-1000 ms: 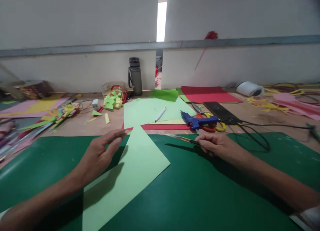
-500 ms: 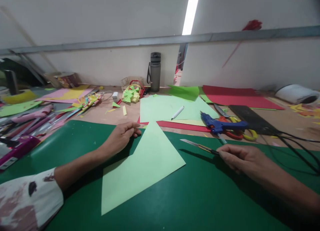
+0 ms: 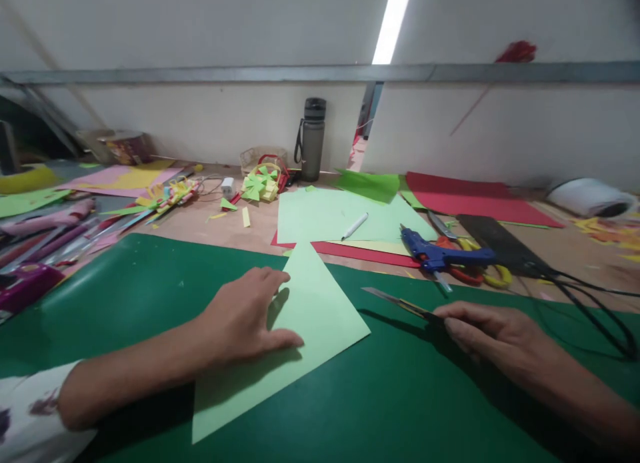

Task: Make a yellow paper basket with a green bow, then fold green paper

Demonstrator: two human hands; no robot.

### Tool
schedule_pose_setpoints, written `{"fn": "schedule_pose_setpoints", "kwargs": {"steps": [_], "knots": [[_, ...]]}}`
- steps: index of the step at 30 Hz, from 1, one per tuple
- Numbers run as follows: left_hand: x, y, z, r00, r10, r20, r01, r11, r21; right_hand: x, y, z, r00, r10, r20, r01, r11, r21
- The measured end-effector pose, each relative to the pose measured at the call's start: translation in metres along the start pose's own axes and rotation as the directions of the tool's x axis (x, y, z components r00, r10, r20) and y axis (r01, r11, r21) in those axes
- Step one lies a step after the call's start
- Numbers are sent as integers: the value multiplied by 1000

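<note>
A pale green sheet of paper with slanted edges lies on the green cutting mat. Over its left part is my left hand, thumb and fingers spread apart, holding nothing; whether it touches the paper I cannot tell. To the right of the sheet, my right hand grips a utility knife by its dark end. The knife's blade is out and points left toward the paper, a little apart from its edge.
Behind the mat lie another pale green sheet with a white marker, a blue glue gun, scissors and red paper. A dark bottle stands by the wall. Cables run at the right; tools crowd the left.
My left hand has moved right and nearer, from beside the paper to over it, and its fingers have spread. My right hand with the knife has shifted slightly down.
</note>
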State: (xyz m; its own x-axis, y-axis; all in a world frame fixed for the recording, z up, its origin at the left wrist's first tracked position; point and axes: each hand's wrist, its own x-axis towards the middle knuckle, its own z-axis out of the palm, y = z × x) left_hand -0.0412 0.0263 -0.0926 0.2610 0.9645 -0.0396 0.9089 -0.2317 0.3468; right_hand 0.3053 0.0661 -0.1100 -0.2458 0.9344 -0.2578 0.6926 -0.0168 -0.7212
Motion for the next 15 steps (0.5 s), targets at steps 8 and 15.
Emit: {"fn": "schedule_pose_setpoints", "kwargs": {"steps": [8,15], "knots": [[-25,3,32,935,333,123,-348,929,127,14,-21,-1,978,-209,-8,208,977,-51],[-29,-2,41,900,425,96,-435,886,159,34,-16,-10,983,-181,29,181,983,-5]]}}
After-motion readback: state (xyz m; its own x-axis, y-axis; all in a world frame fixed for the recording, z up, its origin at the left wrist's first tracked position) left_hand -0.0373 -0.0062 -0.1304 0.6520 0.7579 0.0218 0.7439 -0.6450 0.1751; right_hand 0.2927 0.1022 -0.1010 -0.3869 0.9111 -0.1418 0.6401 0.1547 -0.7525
